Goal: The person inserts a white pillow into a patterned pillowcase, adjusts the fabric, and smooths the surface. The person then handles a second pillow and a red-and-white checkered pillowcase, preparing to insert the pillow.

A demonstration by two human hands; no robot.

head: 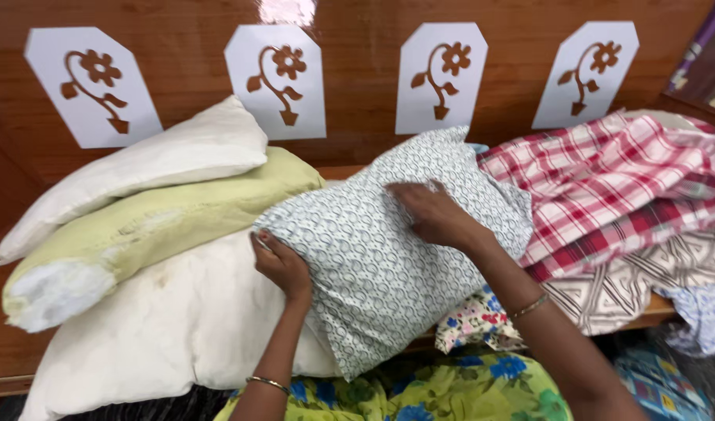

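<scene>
A: Grip first. Left hand (pixel 282 265) closed on the near-left edge of the patterned pillow (pixel 388 257), fingers curled under the fabric so the case stays taut.

B: Right hand (pixel 431 214)?

A: Flat, open, palm pressing the pillow top near its far end. Not grasping, just holding it down so it doesn't slide.

B: Where's the pillow?

A: On the wooden worktop (pixel 14 343), lying diagonally, its left side overlapping the big white pillow (pixel 178 327). Leaning on that keeps it propped.

B: Around it?

A: Green pillow (pixel 154 214) and another white one (pixel 162 156) stacked at left against the headboard (pixel 357 70). Red checked cloth (pixel 607 179) heaped at right, touching the pillow's far corner; other printed fabrics under it.
</scene>
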